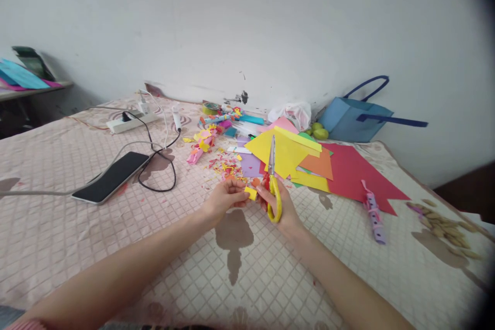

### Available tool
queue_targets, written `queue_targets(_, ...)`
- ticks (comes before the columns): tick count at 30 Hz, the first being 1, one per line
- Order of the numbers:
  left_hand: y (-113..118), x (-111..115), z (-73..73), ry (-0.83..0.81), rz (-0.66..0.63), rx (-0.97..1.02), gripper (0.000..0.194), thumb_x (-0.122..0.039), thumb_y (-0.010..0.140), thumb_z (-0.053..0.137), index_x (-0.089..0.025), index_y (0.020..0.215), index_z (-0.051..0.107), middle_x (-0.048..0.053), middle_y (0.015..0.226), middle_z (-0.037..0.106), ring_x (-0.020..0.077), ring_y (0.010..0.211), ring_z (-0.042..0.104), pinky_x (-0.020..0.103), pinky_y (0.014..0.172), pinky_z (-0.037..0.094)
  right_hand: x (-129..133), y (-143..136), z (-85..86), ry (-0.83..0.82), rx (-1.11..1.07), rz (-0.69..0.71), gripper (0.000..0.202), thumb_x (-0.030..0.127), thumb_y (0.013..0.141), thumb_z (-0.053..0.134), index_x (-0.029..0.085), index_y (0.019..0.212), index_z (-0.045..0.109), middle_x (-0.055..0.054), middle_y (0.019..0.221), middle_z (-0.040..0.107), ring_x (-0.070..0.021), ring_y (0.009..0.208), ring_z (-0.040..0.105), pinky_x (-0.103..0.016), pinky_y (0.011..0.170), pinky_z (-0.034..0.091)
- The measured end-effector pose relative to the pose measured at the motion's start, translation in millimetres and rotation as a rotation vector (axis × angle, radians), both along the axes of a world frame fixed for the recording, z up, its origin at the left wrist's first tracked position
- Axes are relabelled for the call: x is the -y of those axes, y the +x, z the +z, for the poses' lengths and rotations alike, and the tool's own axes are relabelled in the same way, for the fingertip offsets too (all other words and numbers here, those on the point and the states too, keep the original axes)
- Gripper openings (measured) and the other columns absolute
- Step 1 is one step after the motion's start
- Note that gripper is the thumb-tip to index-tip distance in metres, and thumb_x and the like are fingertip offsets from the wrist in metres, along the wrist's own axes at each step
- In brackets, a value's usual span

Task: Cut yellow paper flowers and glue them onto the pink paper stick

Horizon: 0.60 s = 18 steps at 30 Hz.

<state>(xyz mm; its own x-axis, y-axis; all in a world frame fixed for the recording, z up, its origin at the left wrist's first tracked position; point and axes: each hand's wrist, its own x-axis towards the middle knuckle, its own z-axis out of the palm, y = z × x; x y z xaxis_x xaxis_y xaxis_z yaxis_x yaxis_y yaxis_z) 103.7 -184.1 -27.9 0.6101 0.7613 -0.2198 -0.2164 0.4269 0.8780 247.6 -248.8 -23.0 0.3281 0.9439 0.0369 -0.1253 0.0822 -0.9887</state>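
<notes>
Mid-table, in front of the person, both hands are close together over the patterned cloth (185, 278). Left hand (227, 197): narrow pinch, thumb and fingers on a small yellow piece (251, 193). Right hand (284, 209): fingertips at the right edge of the same piece, scissors (276, 211) also held in that hand. Can't tell how firmly the right fingertips press on the piece. Scissors have yellow and red handles; blades look together and point away from the person, tips over the yellow sheet (288, 152).

Beyond the hands, slightly left: loose paper scraps (227, 166), mostly yellow and red, then a pink tube (198, 150) with yellow paper shapes on it. Beyond and to the right: paper stack, yellow sheet over an orange sheet (324, 166), red sheet (350, 170) at the right side. Behind the stack, near the wall: white plastic bag (292, 112), green fruits (319, 132), blue bag (350, 119) with dark blue handles.

Far right: purple tube (374, 219) lying near the red sheet, pile of peanuts (444, 228) further right. Left side: dark flat device (112, 176) lying on the cloth, black cable (175, 175) beside it, white power strip (129, 122) behind.
</notes>
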Motion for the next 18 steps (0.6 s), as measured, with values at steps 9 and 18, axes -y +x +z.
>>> queue_targets(9,0.0,0.8,2.0,0.053,0.002,-0.008,0.046,-0.026,0.056,0.083,-0.013,0.088,0.053,0.002,0.069,0.066,0.0105,0.060,0.063,0.022,0.059,0.050,-2.1,3.2,-3.7,-0.013,-0.025,0.026,0.040,0.037,0.061,0.078,0.023,0.080,0.045,0.007,0.063,0.054,-0.0072,0.047,0.047,-0.017,0.036,0.030)
queue_targets(18,0.7,3.3,3.2,0.108,-0.004,-0.044,0.041,-0.025,0.058,0.081,-0.013,0.085,0.053,-0.001,0.063,0.063,0.0106,0.057,0.063,0.023,0.059,0.050,-2.0,1.1,-3.1,-0.025,0.048,-0.008,0.042,0.030,0.056,0.079,0.023,0.080,0.045,0.006,0.068,0.054,-0.0082,0.053,0.048,-0.019,0.044,0.035)
